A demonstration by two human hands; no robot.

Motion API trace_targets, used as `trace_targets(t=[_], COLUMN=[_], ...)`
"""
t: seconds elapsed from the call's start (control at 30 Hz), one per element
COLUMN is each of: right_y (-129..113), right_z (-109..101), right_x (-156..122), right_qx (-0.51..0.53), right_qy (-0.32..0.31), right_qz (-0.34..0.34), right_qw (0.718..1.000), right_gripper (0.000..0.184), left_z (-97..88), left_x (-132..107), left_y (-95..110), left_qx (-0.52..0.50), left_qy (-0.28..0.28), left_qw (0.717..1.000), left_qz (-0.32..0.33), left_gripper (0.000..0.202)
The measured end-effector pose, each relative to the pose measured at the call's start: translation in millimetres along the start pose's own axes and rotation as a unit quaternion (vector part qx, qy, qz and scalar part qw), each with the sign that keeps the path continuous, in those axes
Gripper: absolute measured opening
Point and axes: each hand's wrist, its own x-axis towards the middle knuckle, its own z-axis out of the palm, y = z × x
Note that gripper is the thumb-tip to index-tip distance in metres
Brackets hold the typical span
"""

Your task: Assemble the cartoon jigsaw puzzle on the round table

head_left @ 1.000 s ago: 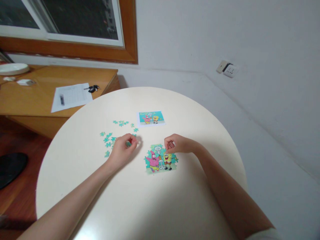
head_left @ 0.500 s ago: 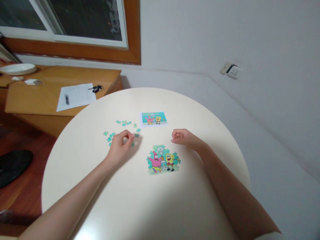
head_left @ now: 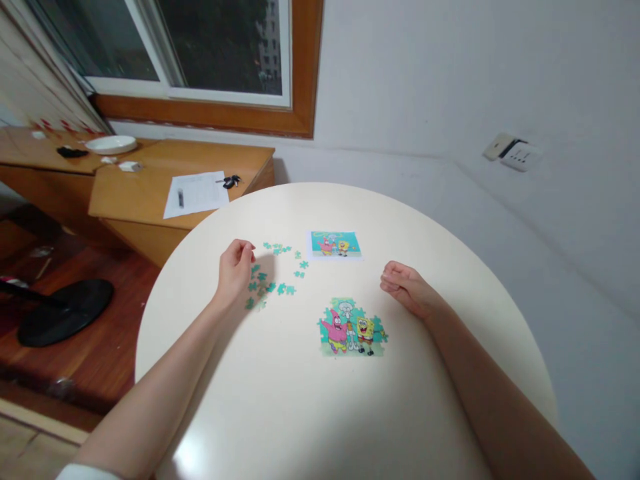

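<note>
My left hand is raised at the left edge of the loose jigsaw pieces, thumb and fingers pinched together. Whether a piece is between them is hidden. The several loose pieces are small and mostly teal green. My right hand hovers up and right of the partly joined jigsaw puzzle, its fingers curled in, with nothing visible in them. That puzzle shows a pink, a pale and a yellow cartoon figure; its top and side edges are jagged. Behind it lies a picture card with the same figures.
All of this lies on a round cream table. Beyond its left edge is a wooden desk with a paper sheet, keys and a white plate. A black round base stands on the floor.
My left hand has moved left, from the right side of the loose pieces to their left edge. The right hand stays curled near the puzzle. My view has turned left.
</note>
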Motion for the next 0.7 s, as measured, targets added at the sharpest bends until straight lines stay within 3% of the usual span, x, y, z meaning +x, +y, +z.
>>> trace_targets(t=[0.23,0.33,0.5,0.7], right_y=[2,3,5,6], right_z=[-1,-2,-3,-5], right_x=[1,1,3,3], right_qx=[0.001,0.016,0.037,0.053], right_qy=[0.003,0.003,0.007,0.002], right_qz=[-0.003,-0.001,0.005,0.015], right_qw=[1.0,1.0,0.999,0.998], right_gripper=[0.038,0.038,0.037,0.036], left_z=[-5.4,-7.0,-9.7,-12.5], left_x=[6,8,10,14], left_y=[-11,-13,-8,-7], left_qx=[-0.033,-0.059,-0.168,-0.225], left_qy=[0.019,0.051,0.126,0.135], left_qw=[0.999,0.997,0.977,0.96], left_qz=[0.016,0.013,-0.047,-0.099], left_gripper=[0.013,0.01,0.013,0.016])
